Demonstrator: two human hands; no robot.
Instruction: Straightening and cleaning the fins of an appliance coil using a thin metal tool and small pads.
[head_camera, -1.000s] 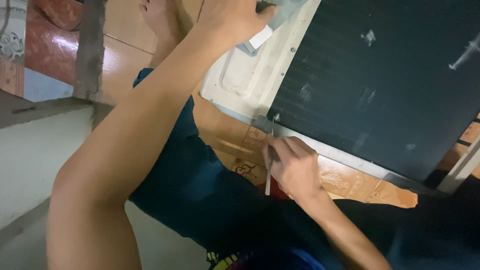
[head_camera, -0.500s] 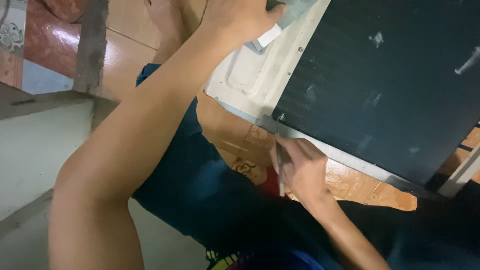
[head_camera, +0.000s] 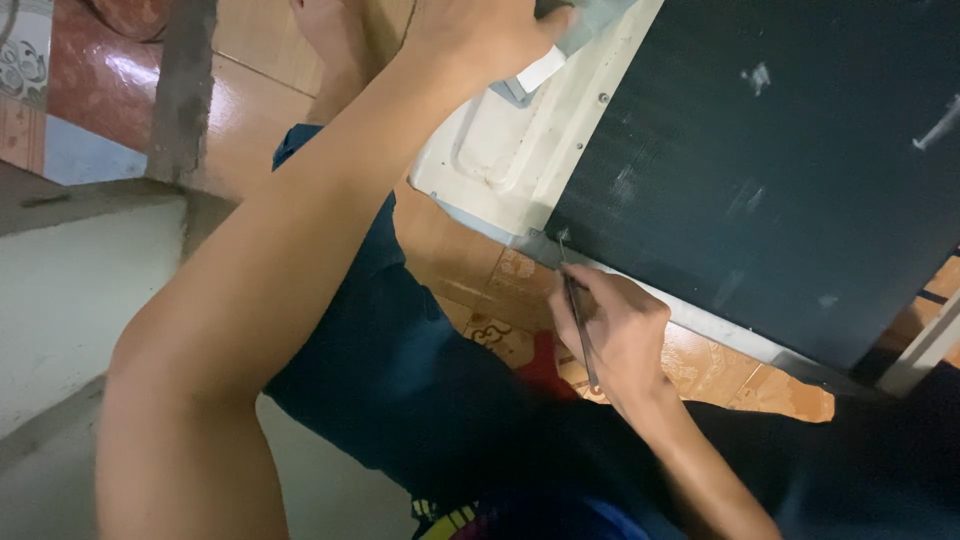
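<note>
A large appliance casing lies on the floor, with a dark finned panel (head_camera: 780, 160) and a white metal side (head_camera: 500, 150). My left hand (head_camera: 480, 35) reaches across and grips the casing's upper edge near a grey fitting. My right hand (head_camera: 615, 335) is closed around a thin metal tool (head_camera: 572, 290), held like a pen. The tool's tip touches the lower left corner of the dark panel, at the grey frame strip. My left arm crosses much of the view, above my dark blue shorts (head_camera: 400, 380).
Orange patterned floor tiles (head_camera: 250, 90) lie under the casing. A bare foot (head_camera: 330, 40) rests at the top. A grey post (head_camera: 180, 90) and a pale concrete step (head_camera: 70, 280) are at the left. A white bar (head_camera: 925, 350) leans at the right edge.
My right hand shifted slightly right and raised the tool, so its tip now meets the panel's corner. My left hand kept its grip on the casing's edge.
</note>
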